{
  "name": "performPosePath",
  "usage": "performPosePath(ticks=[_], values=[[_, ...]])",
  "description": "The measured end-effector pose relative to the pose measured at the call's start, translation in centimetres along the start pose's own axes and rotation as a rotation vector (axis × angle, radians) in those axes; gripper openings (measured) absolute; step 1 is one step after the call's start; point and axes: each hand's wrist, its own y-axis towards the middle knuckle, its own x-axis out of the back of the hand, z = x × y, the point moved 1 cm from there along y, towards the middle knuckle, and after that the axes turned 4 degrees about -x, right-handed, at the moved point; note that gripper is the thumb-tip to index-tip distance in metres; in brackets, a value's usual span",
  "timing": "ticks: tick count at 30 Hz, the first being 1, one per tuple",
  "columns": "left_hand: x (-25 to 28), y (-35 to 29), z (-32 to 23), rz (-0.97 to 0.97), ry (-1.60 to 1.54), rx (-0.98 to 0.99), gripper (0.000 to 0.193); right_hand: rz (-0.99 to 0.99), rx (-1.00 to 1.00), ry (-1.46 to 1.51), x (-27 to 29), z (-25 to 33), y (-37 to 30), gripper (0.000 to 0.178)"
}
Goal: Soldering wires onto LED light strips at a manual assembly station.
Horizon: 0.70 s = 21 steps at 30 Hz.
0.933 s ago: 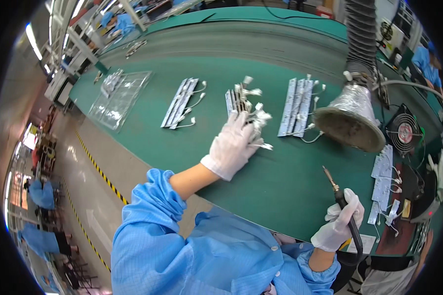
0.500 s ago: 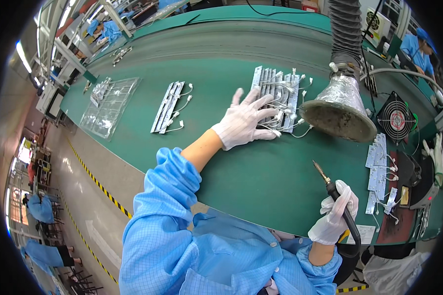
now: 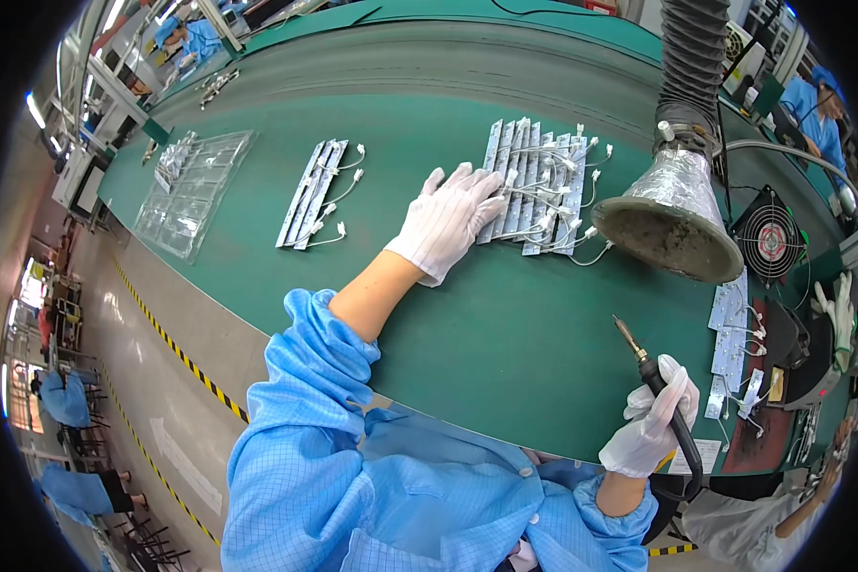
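Observation:
My left hand (image 3: 448, 219), in a white glove, lies at the left edge of a row of metal circuit-board strips (image 3: 536, 186) with short white wires and connectors. Its fingers are stretched out, with the tips at the strips; whether they press on them I cannot tell. Wrapped in the gloved fingers of my right hand (image 3: 650, 419) is a black-handled soldering iron (image 3: 669, 402). Its tip points up and away over the green mat. A smaller group of similar strips (image 3: 313, 195) lies further left.
A foil-wrapped fume extraction hood (image 3: 672, 224) hangs right of the strips. Further right are a round fan (image 3: 769, 236), several board pieces (image 3: 729, 334) and a dark soldering station (image 3: 810, 357). A clear plastic tray (image 3: 195, 195) lies far left. Another person's arm (image 3: 810, 505) shows at lower right.
My left hand has slid from on top of the strips to their left edge, with its fingers closer together. My right hand still holds the soldering iron. The view has shifted slightly.

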Motion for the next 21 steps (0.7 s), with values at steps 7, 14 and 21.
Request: performPosePath(ticks=[7,14,21], values=[[-0.1,-0.3,-1.2,-0.092,-0.021,-0.156,0.052,-0.006,-0.155,0.014,-0.3,0.9,-0.1,0.034],[-0.1,-0.1,-0.5,-0.264,-0.194,-0.028,0.038,-0.035,-0.034,-0.035,-0.4,0.3,0.3,0.036],[0.6,-0.3,-0.5,-0.142,0.05,0.472,0.054,-0.007,-0.068,0.093,-0.3,0.1,0.2,0.029]])
